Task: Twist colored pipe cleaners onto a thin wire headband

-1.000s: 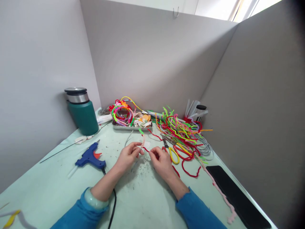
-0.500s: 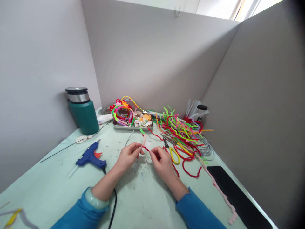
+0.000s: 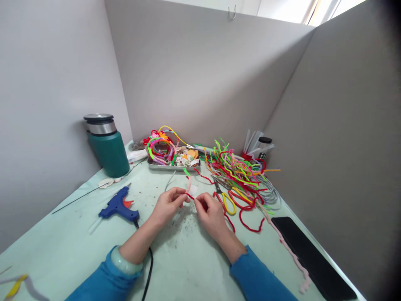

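My left hand (image 3: 167, 205) pinches a short pale pink pipe cleaner (image 3: 189, 184) that stands up from its fingertips. My right hand (image 3: 210, 212) is closed on a thin red pipe cleaner (image 3: 191, 195), which runs across to the pink one between the two hands. Both hands hover just above the pale green table (image 3: 188, 259), close together at its middle. A tangle of coloured pipe cleaners (image 3: 239, 169) lies just right of my right hand.
Yellow-handled scissors (image 3: 226, 199) lie by my right hand. A blue glue gun (image 3: 118, 205) with a black cord lies left. A green flask (image 3: 105, 145), a metal tray (image 3: 173, 166) of craft pieces and a cup of sticks (image 3: 255, 148) stand behind. A black phone (image 3: 310, 259) lies at right.
My right hand has drawn a little closer to the left hand, shortening the red stretch between them. Nothing else has moved.
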A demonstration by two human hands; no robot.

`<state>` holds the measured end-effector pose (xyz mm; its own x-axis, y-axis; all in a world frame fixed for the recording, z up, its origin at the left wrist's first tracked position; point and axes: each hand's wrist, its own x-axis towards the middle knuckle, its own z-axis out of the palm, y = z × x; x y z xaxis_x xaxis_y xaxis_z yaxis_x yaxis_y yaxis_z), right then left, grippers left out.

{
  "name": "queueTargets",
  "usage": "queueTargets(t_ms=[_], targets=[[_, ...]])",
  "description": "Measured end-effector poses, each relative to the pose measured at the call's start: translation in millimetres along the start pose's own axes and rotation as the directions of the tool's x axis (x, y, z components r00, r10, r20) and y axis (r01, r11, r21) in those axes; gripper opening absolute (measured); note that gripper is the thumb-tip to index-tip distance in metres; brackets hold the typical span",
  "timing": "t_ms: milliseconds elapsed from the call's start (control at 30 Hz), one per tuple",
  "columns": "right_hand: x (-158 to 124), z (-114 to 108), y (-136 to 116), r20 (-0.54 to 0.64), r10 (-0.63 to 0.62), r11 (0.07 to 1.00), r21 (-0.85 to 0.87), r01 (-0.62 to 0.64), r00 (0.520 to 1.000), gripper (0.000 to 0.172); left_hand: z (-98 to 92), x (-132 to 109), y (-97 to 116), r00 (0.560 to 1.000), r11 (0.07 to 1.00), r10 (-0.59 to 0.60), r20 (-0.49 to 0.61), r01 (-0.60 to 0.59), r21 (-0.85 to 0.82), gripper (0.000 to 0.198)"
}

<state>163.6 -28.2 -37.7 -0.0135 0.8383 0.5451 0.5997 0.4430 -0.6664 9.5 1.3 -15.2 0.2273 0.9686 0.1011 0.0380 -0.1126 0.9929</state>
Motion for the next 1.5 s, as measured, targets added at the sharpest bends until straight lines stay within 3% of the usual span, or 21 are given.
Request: queueTargets(t_ms=[500, 733, 967, 1133, 1300, 1400, 1500], targets=[[2.3, 0.1, 1.0, 0.070, -0.019, 0.997, 0.074, 0.014, 0.997, 0.013, -4.8, -4.6, 1.9, 0.995, 0.997, 0.073, 0.067, -0.074, 0.009, 0.024], [4.6, -1.2, 1.9, 0.090, 0.056, 0.985, 0.159, -0.070, 0.994, 0.014, -6.2, -6.6, 2.7, 0.985, 0.998, 0.058, 0.161, -0.058, -0.009, 0.025], [3.7, 2.0, 8.9, 0.090, 0.039, 0.981, 0.186, -0.055, 0.995, 0.014, -6.0, -10.1, 9.5, 0.962, 0.999, 0.034, 0.272, -0.029, -0.022, 0.027], [5.2, 0.4, 10.3, 0.028, -0.007, 0.995, 0.102, 0.004, 1.000, 0.014, -4.5, -10.3, 13.1, 0.977, 0.999, 0.031, 0.210, -0.028, -0.019, 0.026], [10.2, -9.8, 7.1, -0.132, -0.145, 0.989, -0.038, 0.142, 0.981, 0.012, -8.3, -7.1, 8.9, 0.991, 0.992, 0.125, 0.041, -0.126, 0.008, 0.021], [11.7, -14.8, 6.9, -0.208, -0.168, 0.984, -0.085, 0.154, 0.963, 0.015, -10.6, -7.5, 7.8, 0.963, 0.953, 0.262, -0.069, -0.247, 0.175, 0.019], [11.5, -16.9, 6.5, -0.257, -0.168, 0.985, -0.088, 0.150, 0.952, 0.015, -9.2, -10.2, 7.6, 0.896, 0.821, 0.444, -0.018, -0.398, 0.410, 0.017]])
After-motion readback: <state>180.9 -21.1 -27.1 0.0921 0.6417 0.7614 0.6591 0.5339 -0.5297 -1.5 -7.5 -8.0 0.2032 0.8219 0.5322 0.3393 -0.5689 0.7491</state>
